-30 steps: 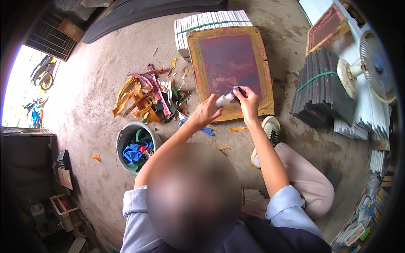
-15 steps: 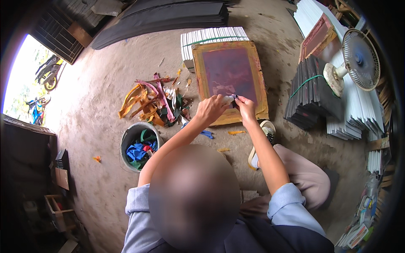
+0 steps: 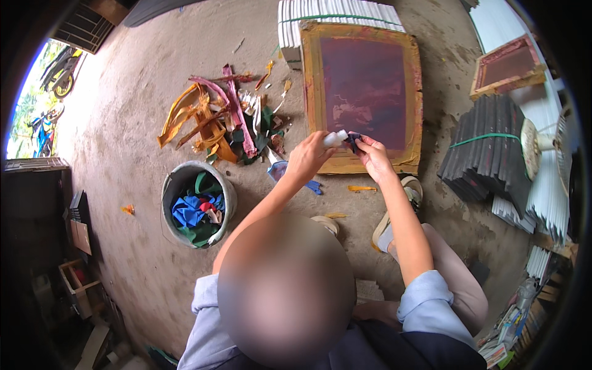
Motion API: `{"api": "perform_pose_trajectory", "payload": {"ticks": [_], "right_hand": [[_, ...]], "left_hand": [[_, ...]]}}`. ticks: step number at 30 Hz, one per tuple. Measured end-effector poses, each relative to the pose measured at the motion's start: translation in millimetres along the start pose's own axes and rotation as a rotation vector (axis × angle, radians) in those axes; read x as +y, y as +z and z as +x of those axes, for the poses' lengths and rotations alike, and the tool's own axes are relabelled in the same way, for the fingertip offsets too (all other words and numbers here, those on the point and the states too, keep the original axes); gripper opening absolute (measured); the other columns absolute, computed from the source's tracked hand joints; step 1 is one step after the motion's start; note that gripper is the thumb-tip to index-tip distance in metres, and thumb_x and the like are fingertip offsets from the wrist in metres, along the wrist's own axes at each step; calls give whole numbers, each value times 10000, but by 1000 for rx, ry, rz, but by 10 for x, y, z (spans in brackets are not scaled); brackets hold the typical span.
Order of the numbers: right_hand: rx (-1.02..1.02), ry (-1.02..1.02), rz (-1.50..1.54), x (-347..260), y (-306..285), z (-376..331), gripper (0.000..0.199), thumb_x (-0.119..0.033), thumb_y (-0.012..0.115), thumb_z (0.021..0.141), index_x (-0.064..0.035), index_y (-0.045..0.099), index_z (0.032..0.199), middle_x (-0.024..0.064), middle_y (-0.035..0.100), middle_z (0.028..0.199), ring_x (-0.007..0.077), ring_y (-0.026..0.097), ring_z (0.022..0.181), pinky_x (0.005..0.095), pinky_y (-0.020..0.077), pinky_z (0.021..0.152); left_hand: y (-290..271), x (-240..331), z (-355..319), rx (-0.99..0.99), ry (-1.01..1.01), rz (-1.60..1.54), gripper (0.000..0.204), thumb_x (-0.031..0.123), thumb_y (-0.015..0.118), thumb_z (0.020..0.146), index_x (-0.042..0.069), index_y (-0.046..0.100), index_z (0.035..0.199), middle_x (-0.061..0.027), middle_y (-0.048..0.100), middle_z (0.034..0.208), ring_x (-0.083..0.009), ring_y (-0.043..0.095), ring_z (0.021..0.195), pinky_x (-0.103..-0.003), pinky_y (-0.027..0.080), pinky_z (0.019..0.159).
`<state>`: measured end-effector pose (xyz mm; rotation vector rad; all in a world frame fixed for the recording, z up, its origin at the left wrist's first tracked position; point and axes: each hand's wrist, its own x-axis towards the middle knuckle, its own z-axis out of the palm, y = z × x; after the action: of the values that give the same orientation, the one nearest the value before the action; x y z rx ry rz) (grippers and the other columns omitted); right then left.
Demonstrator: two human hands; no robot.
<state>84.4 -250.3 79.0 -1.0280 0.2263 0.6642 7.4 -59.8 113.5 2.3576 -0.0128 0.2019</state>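
Observation:
A small white bottle (image 3: 335,138) sits in my left hand (image 3: 304,161), its nozzle end pointing right. The fingertips of my right hand (image 3: 374,158) pinch a dark cloth scrap (image 3: 353,142) close to the bottle's tip. Whether the two touch is hard to tell. Both hands are over the lower edge of a framed printing screen (image 3: 362,162), which has purple mesh inside a brown-taped border. Patchy pale marks show on the lower part of the mesh. The screen's far end rests against a strapped stack of white boards (image 3: 339,13).
Left of the screen lies a heap of orange, pink and green scraps (image 3: 228,117). A grey bucket (image 3: 229,200) holds blue and green cloth. Strapped black boards (image 3: 487,145), a fan (image 3: 538,143) and a smaller frame (image 3: 508,65) stand to the right. A blue scrap (image 3: 313,187) lies nearby.
My view has shifted, so the screen and bucket sit elsewhere in it. More of the bottle and the dark cloth now shows between my hands, and the hands look slightly farther apart.

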Motion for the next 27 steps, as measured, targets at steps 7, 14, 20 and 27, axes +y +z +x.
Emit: {"api": "perform_pose_trajectory", "payload": {"ticks": [7, 14, 20, 27], "right_hand": [[-87, 151, -62, 275, -37, 326, 311, -3, 569, 930, 73, 559, 1232, 151, 647, 1127, 189, 660, 995, 235, 545, 879], [23, 66, -203, 289, -119, 425, 273, -16, 575, 924, 52, 613, 1186, 113, 681, 1042, 153, 658, 942, 242, 520, 864], [554, -615, -742, -118, -635, 413, 265, -12, 526, 953, 24, 634, 1192, 63, 680, 1098, 144, 646, 920, 265, 501, 865], [310, -798, -1564, 947, -403, 180, 578, -128, 461, 973, -32, 245, 1501, 158, 199, 1573, 292, 169, 1464, 459, 134, 1198]], "left_hand": [[316, -850, -318, 467, -250, -348, 392, 44, 657, 883, 48, 476, 1231, -138, 605, 1115, -294, 590, 1046, -376, 447, 925], [558, -1190, -345, 370, -354, -332, 388, -10, 591, 873, 20, 473, 1242, -164, 553, 1174, -332, 534, 1127, -381, 401, 983], [426, -826, -161, 564, -87, -39, 557, -57, 617, 795, 5, 422, 1312, -194, 422, 1348, -360, 382, 1307, -469, 282, 1115], [800, -735, 131, 238, 17, 145, 652, 53, 585, 831, 12, 325, 1428, -196, 319, 1475, -389, 240, 1422, -596, 146, 1150]]}}
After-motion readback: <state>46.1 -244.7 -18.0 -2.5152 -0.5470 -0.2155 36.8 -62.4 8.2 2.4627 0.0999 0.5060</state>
